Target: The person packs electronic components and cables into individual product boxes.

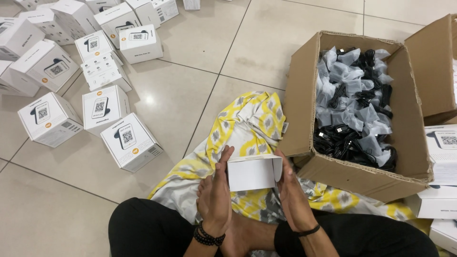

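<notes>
A small plain white box (253,172) sits between my two hands, low in the middle of the head view. My left hand (216,190) presses flat against its left side, fingers straight and pointing up. My right hand (291,190) grips its right end, where a flap folds around the side. Both wrists wear dark bands. The box is held above a yellow, white and grey patterned cloth (247,121) that lies over my crossed legs.
An open cardboard carton (304,95) at right holds several black cables in clear bags (357,104). Several white printed boxes (131,141) lie scattered on the tiled floor at left. More white boxes (442,152) stack at the right edge beside another carton (435,66).
</notes>
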